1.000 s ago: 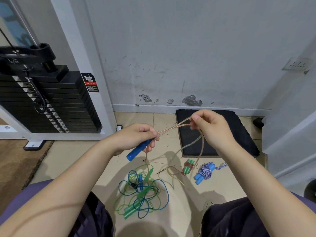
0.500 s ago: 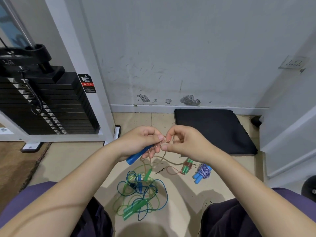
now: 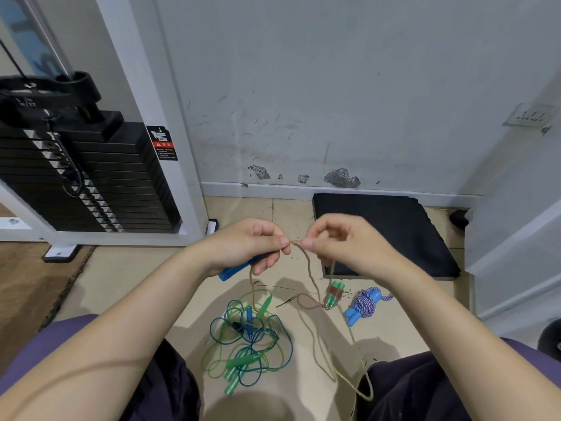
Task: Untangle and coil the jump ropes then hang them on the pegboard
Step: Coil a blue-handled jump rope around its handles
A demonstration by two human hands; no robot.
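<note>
My left hand (image 3: 252, 246) grips a blue handle (image 3: 235, 270) and pinches the brown braided rope (image 3: 309, 268) at its fingertips. My right hand (image 3: 340, 241) pinches the same rope a few centimetres to the right. From both hands the rope hangs down in loops to the floor between my knees. A tangle of blue and green ropes (image 3: 249, 338) with green handles lies on the floor below. A coiled rope with green handles (image 3: 334, 294) and a coiled purple-white rope with blue handles (image 3: 364, 303) lie to the right. No pegboard is in view.
A black weight stack (image 3: 85, 177) in a white frame stands at the left. A black mat (image 3: 394, 232) lies against the grey wall. A white door edge (image 3: 516, 238) is at the right. My knees frame the floor space.
My right hand came down from holding the rope stretched out and now meets my left hand, with only a short bit of rope between them. More rope has slackened onto the floor.
</note>
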